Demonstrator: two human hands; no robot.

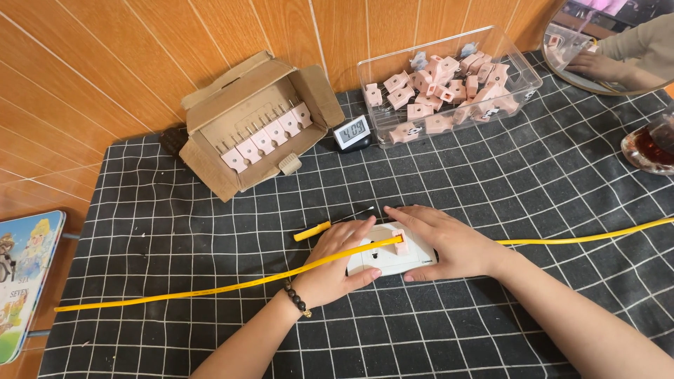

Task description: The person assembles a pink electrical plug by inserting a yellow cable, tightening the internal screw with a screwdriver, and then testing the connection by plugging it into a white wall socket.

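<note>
Hands meet mid-table on a white plate [390,258] lying flat on the black grid cloth [491,161]. Left hand [335,270] presses the plate's left end, fingers loosely spread and not clenched, with a yellow cable [210,288] running under or across them; can't tell if it pinches the cable. Right hand [442,242] lies flat over the plate's right side, fingers extended and open, fingertips beside a small pink block [401,242] sitting on the plate where the cable meets it. Cable's long axis runs left-low to right-high across the table, passing through both hands. Right hand is nearer the pink block. A yellow-handled screwdriver [330,224] lies just behind the left hand, untouched. Further back: a cardboard box [246,123] with pink pieces, a small digital clock [351,131], a clear bin [449,84] of pink blocks.
</note>
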